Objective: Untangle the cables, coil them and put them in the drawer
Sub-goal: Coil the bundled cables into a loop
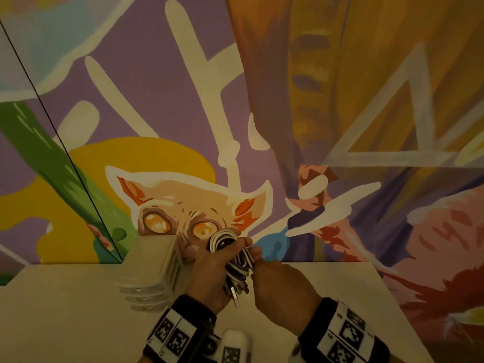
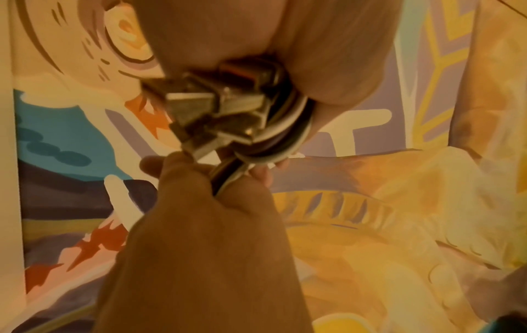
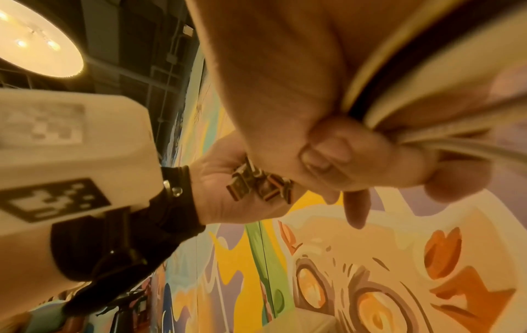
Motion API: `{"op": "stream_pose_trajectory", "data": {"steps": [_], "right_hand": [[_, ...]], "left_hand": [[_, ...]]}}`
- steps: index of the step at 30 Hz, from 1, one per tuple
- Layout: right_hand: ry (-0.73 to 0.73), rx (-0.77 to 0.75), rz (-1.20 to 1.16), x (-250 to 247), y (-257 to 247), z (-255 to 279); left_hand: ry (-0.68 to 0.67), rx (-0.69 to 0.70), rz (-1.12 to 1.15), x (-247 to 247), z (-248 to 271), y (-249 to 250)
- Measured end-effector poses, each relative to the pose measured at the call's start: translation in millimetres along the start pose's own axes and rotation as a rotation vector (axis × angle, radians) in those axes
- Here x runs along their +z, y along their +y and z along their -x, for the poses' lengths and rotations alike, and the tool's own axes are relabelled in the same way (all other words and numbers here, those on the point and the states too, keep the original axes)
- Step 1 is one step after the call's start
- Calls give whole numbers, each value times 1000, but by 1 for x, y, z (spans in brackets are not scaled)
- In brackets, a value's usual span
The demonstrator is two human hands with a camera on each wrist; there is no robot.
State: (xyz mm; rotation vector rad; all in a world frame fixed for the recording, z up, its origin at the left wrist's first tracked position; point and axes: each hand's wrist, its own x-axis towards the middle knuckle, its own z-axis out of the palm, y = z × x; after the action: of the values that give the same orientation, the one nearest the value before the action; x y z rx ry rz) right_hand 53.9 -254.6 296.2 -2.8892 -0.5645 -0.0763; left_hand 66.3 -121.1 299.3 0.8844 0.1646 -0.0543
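Observation:
A bundle of coiled white and dark purple cables (image 1: 225, 240) is held up over the white table (image 1: 65, 310). My left hand (image 1: 235, 247) grips the bundle around its middle, with the metal USB plugs (image 1: 234, 292) hanging out below the palm. My right hand (image 1: 258, 258) pinches the strands on the bundle's right side. In the left wrist view the plugs (image 2: 216, 112) and cable loops (image 2: 288, 139) sit under my left palm, and the right hand's fingers (image 2: 205, 225) close on the strands. The right wrist view shows cables (image 3: 413, 78) pressed under my right thumb.
A small pale drawer unit (image 1: 153, 263) with stacked translucent drawer fronts stands on the table just left of my hands, against a painted mural wall (image 1: 183, 127). A white wrist camera box (image 1: 235, 344) sits low in view. The table's right edge (image 1: 392, 297) runs diagonally.

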Motion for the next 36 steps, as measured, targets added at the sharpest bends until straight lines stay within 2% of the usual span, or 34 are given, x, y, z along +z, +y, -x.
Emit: {"op": "stream_pose_trajectory", "data": {"steps": [5,8,10,12,14,16,18,20,23,26,30,33,36], "right_hand": [[-118,-58,-256,15,10,6],[-157,-75,-472,6,18,17],[-89,-95,-532,-6,21,23],[-37,-158,-485,-22,17,28],[-51,-262,-323,-36,8,30],[-51,-391,-183,-48,1,24],[-12,-483,-153,-57,-1,11],[53,-517,-212,-61,0,0],[113,-482,-387,-61,-3,-7],[156,-434,-603,-59,-8,-9],[193,-361,-683,-55,-9,-11],[199,-299,-707,-57,-1,-10],[123,-232,-644,-50,10,-6]], "left_hand": [[-13,36,-52,-3,-1,7],[-6,160,-105,-13,-3,23],[24,271,-228,-22,-7,32],[33,357,-401,-30,-12,34],[-23,409,-603,-32,-14,34],[-134,423,-792,-31,-12,34],[-278,376,-870,-28,-7,30],[-376,289,-783,-24,1,27],[-437,144,-558,-23,11,23],[-556,128,-499,-23,15,16],[-476,113,-484,-19,20,16],[-409,160,-465,-20,21,20],[-343,211,-367,-25,21,24]]}}
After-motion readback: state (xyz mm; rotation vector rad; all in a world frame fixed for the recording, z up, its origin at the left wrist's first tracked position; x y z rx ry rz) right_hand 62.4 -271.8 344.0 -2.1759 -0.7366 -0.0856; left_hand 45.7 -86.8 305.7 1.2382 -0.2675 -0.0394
